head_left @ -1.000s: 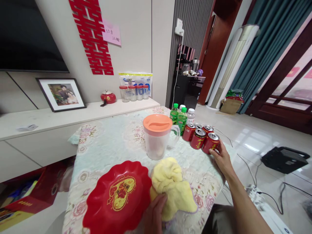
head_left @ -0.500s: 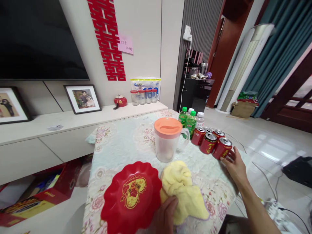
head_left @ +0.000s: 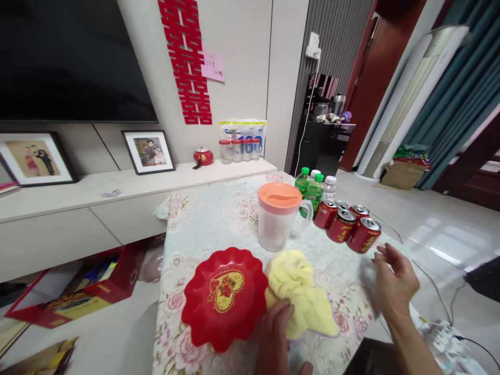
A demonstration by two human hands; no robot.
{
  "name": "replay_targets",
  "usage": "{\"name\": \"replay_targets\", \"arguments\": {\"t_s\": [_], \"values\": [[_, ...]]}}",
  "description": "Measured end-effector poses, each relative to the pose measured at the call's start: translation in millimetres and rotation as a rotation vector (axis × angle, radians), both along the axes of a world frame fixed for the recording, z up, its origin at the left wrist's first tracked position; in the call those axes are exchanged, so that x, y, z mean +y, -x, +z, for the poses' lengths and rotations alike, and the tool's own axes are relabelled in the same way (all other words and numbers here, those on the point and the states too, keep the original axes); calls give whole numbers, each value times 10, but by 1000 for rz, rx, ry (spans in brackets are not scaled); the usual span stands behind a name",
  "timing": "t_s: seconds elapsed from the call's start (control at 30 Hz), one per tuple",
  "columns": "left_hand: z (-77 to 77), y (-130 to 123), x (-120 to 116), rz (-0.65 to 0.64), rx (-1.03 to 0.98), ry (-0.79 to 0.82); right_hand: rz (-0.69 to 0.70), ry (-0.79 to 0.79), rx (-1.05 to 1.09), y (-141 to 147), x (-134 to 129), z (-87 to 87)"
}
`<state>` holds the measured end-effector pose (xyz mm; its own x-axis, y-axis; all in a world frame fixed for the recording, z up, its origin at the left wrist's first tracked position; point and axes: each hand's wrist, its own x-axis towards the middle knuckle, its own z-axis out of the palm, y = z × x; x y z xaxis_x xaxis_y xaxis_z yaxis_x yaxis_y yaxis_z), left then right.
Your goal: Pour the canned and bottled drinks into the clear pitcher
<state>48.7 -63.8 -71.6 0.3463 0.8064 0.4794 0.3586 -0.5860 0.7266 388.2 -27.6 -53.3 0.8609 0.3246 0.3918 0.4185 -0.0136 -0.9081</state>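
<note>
My right hand (head_left: 396, 278) is off the table surface at the right edge, fingers loosely bent and apart, holding nothing. Just beyond it stand several red drink cans (head_left: 364, 235) in a tight group. My left hand (head_left: 275, 333) rests at the near side of a crumpled yellow cloth (head_left: 302, 291), fingertips against its edge and thumb apart. To the left lies a red scalloped plate (head_left: 199, 291) with a gold heart print. Behind the cloth stands a clear plastic pitcher (head_left: 273, 232) with an orange lid.
Behind the cans are green-capped bottles (head_left: 313, 192) and white-capped bottles (head_left: 330, 186). A floral tablecloth (head_left: 219, 216) covers the table. The white cabinet (head_left: 187, 179) along the wall carries picture frames, a red pot (head_left: 203, 156) and red-lidded jars (head_left: 236, 151).
My right hand has come away from the nearest can, back towards me and to the right. My left hand stays by the cloth. The whole view has turned slightly left.
</note>
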Motion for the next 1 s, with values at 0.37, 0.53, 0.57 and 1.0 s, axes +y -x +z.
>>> {"name": "replay_targets", "arguments": {"t_s": [0.37, 0.53, 0.57, 1.0], "values": [[-235, -53, 12, -58, -19, -31, 780, 252, -114, 1237, -62, -14], [-374, -132, 15, -11, -97, -95, 913, 320, -160, 1312, -129, 144], [-391, -148, 12, -10, -107, -93, 904, 325, -159, 1292, -124, 181], [7, -109, 63, -158, 130, 231, 651, 246, -56, 797, 974, 700]]}}
